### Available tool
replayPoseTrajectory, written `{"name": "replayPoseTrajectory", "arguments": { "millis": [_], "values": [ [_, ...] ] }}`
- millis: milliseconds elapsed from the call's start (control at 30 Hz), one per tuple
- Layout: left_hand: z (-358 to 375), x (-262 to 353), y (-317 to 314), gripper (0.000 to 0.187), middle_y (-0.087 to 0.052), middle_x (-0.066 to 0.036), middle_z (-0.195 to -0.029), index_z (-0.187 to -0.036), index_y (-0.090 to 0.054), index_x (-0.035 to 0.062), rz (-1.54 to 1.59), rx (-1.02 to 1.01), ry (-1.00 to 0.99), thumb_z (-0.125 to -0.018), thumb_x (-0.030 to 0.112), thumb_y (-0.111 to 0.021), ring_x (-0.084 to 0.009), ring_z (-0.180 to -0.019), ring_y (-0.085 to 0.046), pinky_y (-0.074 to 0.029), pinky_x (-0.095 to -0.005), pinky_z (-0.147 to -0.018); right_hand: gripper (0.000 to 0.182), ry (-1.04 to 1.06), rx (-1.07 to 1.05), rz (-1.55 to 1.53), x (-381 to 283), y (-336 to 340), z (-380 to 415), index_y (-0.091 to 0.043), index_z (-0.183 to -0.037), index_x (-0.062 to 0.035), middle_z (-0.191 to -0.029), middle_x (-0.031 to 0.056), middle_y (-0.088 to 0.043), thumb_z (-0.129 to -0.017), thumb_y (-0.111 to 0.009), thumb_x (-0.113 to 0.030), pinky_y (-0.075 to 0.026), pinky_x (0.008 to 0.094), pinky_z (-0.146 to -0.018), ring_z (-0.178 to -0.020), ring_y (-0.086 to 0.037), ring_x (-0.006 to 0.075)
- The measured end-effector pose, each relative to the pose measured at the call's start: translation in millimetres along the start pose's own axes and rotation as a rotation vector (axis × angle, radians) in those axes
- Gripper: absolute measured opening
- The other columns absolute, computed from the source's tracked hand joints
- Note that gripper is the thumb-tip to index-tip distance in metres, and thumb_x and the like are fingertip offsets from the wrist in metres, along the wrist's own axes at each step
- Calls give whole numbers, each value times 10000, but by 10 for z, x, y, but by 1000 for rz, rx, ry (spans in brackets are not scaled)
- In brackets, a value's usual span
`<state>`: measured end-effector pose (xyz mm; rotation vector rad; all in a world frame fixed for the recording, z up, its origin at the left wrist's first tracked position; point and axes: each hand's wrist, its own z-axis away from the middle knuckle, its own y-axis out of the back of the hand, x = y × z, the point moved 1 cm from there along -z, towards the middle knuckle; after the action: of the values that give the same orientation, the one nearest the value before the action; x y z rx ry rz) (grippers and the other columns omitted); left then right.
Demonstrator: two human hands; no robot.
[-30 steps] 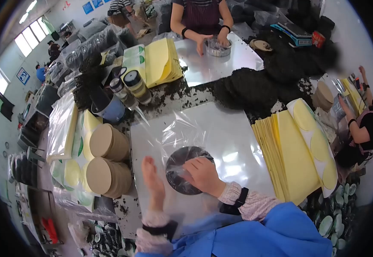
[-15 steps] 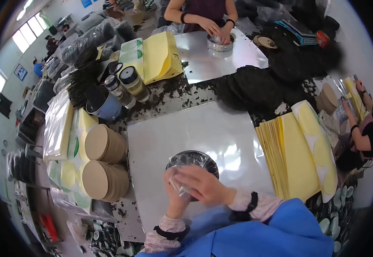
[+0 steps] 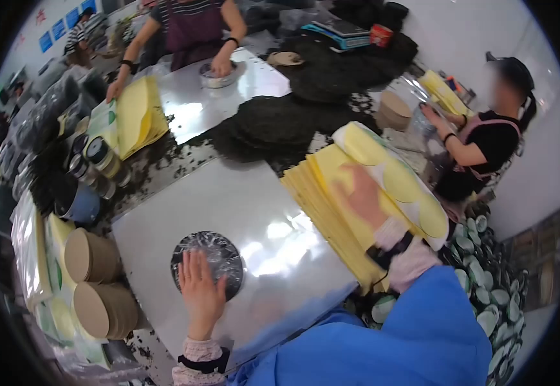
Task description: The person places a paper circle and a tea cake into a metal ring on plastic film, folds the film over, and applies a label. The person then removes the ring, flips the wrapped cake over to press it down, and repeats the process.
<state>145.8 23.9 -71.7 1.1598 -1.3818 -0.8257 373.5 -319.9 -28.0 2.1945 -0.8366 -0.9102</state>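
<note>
My left hand (image 3: 201, 289) lies flat, fingers stretched, on a round dark disc wrapped in crinkled clear plastic (image 3: 228, 257). The disc rests on a shiny metal sheet (image 3: 164, 199) on the table. Over to the right, my right hand (image 3: 360, 196) is blurred by motion above a stack of yellow paper sheets (image 3: 322, 186), its fingers apart and nothing showing in them. Just beyond that hand, a sheet with large yellow round stickers (image 3: 402, 180) lies on the stack.
Two stacks of brown cardboard discs (image 3: 90, 254) stand at the left, near jars (image 3: 106, 157) and a blue cup (image 3: 80, 202). Dark round sheets (image 3: 273, 125) are piled at the back. A co-worker (image 3: 193, 32) works across the table, another person (image 3: 486, 135) at the right.
My hands, together on the plastic over the disc before, have parted. The left now presses flat on the disc; the right has moved over the yellow sheets. The view has turned right.
</note>
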Motion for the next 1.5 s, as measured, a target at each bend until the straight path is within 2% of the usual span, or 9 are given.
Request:
{"name": "replayPoseTrajectory", "arguments": {
  "millis": [167, 333, 400, 567, 800, 967, 1233, 1367, 1500],
  "values": [
    [41, -11, -16, 733, -384, -246, -1529, -1457, -407, -72, -19, 22, 11, -881, 291, -680, -409, -1480, -270, -192, -526, -1208, 777, -787, -308, 536, 2954, 973, 346, -651, -1060, 124, -1048, 330, -677, -973, -450, -622, -516, 508, -842, -1026, -662, 455],
    [18, 2, -23, 719, -375, -240, -1535, -1461, -398, -72, -25, 10, 24, -887, 275, -657, -417, -1477, -269, -185, -534, -1207, 718, -455, -947, 343, 203, 576, 716, -650, -1076, 120, -1109, 364, -646, -946, -521, -574, -513, 478, -945, -1091, -652, 425],
    [31, -25, -33, 720, -370, -238, -1537, -1463, -393, -72, -38, -11, 8, -887, 271, -655, -418, -1477, -266, -184, -536, -1206, 532, 59, -653, 260, 33, 432, 1425, -636, -1176, 71, -1195, 308, -646, -959, -592, -414, -481, 489, -1013, -1150, -635, 397],
    [25, -29, -68, 707, -354, -231, -1546, -1471, -374, -75, -64, -2, 13, -901, 255, -633, -420, -1480, -254, -184, -537, -1204, 251, -322, 219, 523, 1194, 1345, 2004, -699, -1147, -40, -1177, 179, -696, -899, -688, -78, -498, 423, -1018, -1132, -662, 339],
    [16, -24, -67, 705, -350, -233, -1541, -1484, -367, -48, -66, 20, 2, -900, 238, -641, -427, -1476, -255, -209, -538, -1192, 117, -665, 348, 221, 1822, 1580, 2136, -693, -979, 8, -753, 110, -671, -919, -661, -87, -499, 307, -674, -701, -638, 168],
    [68, -12, -53, 810, -379, -266, -1472, -1481, -408, 0, -24, 76, 35, -819, 307, -760, -449, -1430, -300, -261, -560, -1153, 332, -585, 1177, 547, 2885, 3076, 2426, -602, -1196, 79, -1123, 145, -680, -1054, -478, -195, -507, 347, -840, -963, -604, 206],
    [-14, 9, 26, 721, -301, -245, -1585, -1458, -449, 8, 14, 6, 35, -883, 373, -687, -410, -1483, -264, -200, -532, -1200, 635, 67, -409, -720, -1036, -744, 672, -424, -1467, 35, -1502, 219, -434, -960, -596, -305, -344, 447, -1137, -1398, -405, 399],
    [74, -97, -95, 513, -601, -169, -1362, -1268, -628, 43, 978, 176, 138, -812, 221, -780, -317, -1305, -541, -401, -452, -1096, 689, 613, -628, -503, -1914, -1054, 700, -534, -1398, -39, -1439, 215, -500, -828, -728, -375, -420, 468, -1098, -1337, -482, 396],
    [45, -71, -77, 473, -675, -112, -1239, -1239, -659, 89, 686, 285, 94, -802, 191, -807, -294, -1146, -642, -492, -397, -985, 654, 569, -614, -486, -1902, -974, 497, -507, -1414, -26, -1427, 221, -505, -886, -668, -376, -379, 466, -1121, -1337, -479, 378]
  ]
}}
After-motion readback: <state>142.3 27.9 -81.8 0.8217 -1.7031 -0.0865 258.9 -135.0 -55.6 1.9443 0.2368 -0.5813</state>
